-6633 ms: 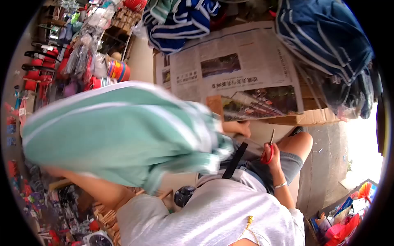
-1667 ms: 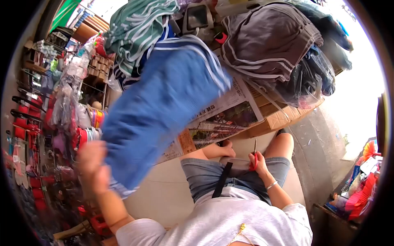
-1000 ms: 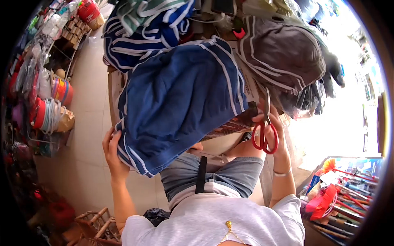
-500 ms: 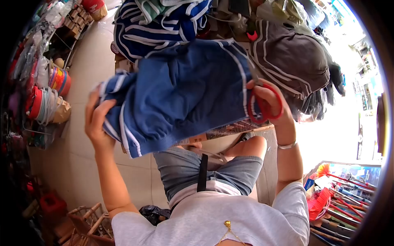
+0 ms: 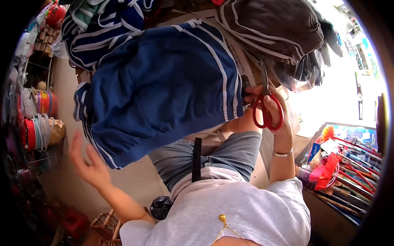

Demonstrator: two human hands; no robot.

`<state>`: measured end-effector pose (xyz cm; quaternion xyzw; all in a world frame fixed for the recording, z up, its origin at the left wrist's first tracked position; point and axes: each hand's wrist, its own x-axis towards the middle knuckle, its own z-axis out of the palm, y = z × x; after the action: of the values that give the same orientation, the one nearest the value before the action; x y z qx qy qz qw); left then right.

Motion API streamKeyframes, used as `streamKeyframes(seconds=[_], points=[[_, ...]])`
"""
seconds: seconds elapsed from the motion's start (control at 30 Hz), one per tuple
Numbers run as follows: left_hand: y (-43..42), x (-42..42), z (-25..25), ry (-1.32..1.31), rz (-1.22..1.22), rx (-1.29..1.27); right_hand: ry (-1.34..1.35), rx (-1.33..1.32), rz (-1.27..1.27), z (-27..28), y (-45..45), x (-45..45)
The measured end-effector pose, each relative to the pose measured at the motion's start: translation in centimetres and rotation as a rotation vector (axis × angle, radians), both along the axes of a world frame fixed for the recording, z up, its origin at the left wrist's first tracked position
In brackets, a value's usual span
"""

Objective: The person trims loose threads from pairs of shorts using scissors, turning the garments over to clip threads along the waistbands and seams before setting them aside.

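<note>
Blue cloth shorts with white stripes (image 5: pixel 160 82) lie spread across the newspaper-covered surface in front of me, their waistband toward my lap. My left hand (image 5: pixel 89 164) is just off their lower left corner, fingers apart and holding nothing. Red-handled scissors (image 5: pixel 267 110) are in my right hand (image 5: pixel 276 110), blades pointing up and away. The fingertips of that hand reach the lower right edge of the shorts; whether they touch the cloth is hard to tell.
Brown striped garments (image 5: pixel 271 26) are piled at the back right, navy and green striped ones (image 5: pixel 102 35) at the back left. A box of brushes and sticks (image 5: pixel 349 164) stands at the right. Stocked shelves (image 5: pixel 35 102) line the left.
The blue shorts went from hanging in motion to lying spread out. My left hand has let go of their left edge and moved down. The scissors stay in my right hand.
</note>
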<state>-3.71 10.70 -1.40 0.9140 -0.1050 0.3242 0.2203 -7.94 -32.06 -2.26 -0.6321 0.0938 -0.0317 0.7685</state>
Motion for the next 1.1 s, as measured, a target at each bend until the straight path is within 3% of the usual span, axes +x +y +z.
streamKeyframes(seconds=[0.07, 0.13, 0.2, 0.27, 0.37, 0.47, 0.57, 0.8, 1.0, 1.07, 1.1], points=[[-4.6, -1.0, -0.2, -0.008, -0.271, -0.266, -0.025, -0.003, -0.033, -0.7, 0.2, -0.8], [-10.6, -1.1, 1.4, 0.033, -0.536, -0.127, -0.018, 0.006, -0.031, -1.4, -0.3, -1.3], [-15.1, -1.0, 0.9, 0.093, -0.725, -0.143, -0.018, -0.004, 0.059, -1.4, -0.5, -1.9], [-18.7, -0.9, 0.2, 0.132, -0.776, -0.104, -0.046, 0.026, 0.045, -1.8, -0.6, -2.2], [-21.3, -0.2, -1.7, 0.076, -0.693, -0.028, -0.051, -0.101, 0.071, -2.1, -1.3, -3.0], [-21.9, -0.3, -2.2, 0.039, -0.625, 0.033, 0.074, -0.07, 0.067, -2.7, -1.8, -4.2], [-22.6, -0.5, -2.5, 0.001, -0.603, 0.047, 0.026, 0.104, 0.037, -3.7, -1.4, -4.5], [-22.8, -0.4, -2.9, -0.016, -0.595, 0.091, 0.001, 0.14, 0.064, -4.8, -1.3, -5.1], [-21.7, -0.4, -2.8, 0.124, -0.648, -0.02, -0.112, 0.203, 0.144, -3.7, -0.4, -5.9], [-21.7, -0.4, -2.7, 0.126, -0.661, -0.027, 0.026, 0.308, 0.4, -4.3, -0.4, -6.6], [-21.7, -0.4, -2.7, 0.128, -0.671, -0.036, 0.018, 0.308, 0.345, -4.2, 0.4, -6.4]])
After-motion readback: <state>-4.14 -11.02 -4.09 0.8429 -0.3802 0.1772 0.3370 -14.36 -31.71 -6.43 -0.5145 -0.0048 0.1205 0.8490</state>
